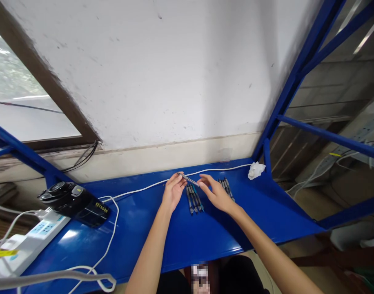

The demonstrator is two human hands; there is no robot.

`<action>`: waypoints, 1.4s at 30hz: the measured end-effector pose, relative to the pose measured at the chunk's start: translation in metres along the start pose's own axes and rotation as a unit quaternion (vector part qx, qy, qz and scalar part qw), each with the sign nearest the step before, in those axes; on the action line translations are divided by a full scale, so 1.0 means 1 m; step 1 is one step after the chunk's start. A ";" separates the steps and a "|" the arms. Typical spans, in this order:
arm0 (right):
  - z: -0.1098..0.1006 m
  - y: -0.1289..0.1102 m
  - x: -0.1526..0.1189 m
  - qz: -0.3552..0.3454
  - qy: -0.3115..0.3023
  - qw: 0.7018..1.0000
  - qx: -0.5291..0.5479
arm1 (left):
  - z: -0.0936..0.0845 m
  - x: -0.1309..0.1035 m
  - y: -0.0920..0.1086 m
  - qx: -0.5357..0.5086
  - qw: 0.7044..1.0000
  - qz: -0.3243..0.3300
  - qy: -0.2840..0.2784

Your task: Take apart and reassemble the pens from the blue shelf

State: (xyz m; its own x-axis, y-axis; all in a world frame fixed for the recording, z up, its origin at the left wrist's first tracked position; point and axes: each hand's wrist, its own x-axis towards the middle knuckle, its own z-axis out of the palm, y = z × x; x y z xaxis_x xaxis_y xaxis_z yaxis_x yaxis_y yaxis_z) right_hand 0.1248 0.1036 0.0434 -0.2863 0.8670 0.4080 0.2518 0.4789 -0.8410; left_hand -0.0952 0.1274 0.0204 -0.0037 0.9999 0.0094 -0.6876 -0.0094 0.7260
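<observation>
Head view: left hand (174, 192) has its fingers pinched on a pen (189, 179) by the far end of the pen row (194, 199). Right hand (219, 195) is at the pen's other end, can't really tell if it's gripping. Black bottle (83, 206)'s well left of the row.

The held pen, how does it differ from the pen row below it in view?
The held pen spans the left hand and right hand; the pen row lies on the blue table. The held pen is single; the pen row has several. The held pen points more sideways than the pen row. All look slim.
</observation>
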 end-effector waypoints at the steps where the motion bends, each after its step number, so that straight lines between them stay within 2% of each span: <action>1: 0.010 0.000 0.014 -0.004 -0.039 0.999 -0.003 | -0.001 0.001 -0.001 0.004 1.000 0.003 0.000; 2: 0.020 0.001 0.026 -0.012 -0.081 0.997 -0.010 | -0.002 0.001 -0.002 0.007 1.000 0.009 0.001; 4: 0.035 0.007 0.044 -0.034 -0.112 0.993 -0.030 | -0.004 0.003 -0.002 0.012 0.999 0.029 0.006; 6: 0.045 0.016 0.051 -0.049 -0.106 0.992 -0.042 | -0.006 0.005 -0.002 0.020 0.998 0.051 0.011; 9: 0.052 0.031 0.046 -0.048 -0.086 0.993 -0.059 | -0.008 0.008 -0.003 0.042 0.997 0.065 0.010; 13: 0.050 0.044 0.032 -0.047 -0.068 0.991 -0.103 | -0.007 0.010 -0.010 0.074 0.994 0.076 0.023; 17: 0.049 0.048 0.030 -0.055 -0.063 0.987 -0.138 | -0.004 0.009 -0.014 0.094 0.990 0.089 0.050; 36: 0.051 0.052 0.029 -0.091 -0.053 0.972 -0.212 | 0.004 0.004 -0.016 0.138 0.971 0.133 0.141; 42: 0.049 0.049 0.028 -0.111 -0.055 0.965 -0.230 | -0.002 0.007 -0.017 0.149 0.963 0.145 0.173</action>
State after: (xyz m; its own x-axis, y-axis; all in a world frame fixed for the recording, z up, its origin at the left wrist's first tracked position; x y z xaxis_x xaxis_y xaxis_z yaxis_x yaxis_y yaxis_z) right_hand 0.0839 0.1445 -0.0041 -0.4700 0.7282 0.4988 0.5493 0.6837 -0.4805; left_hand -0.0852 0.1345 0.0067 -0.4403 0.8965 0.0491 -0.3824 -0.2367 0.8932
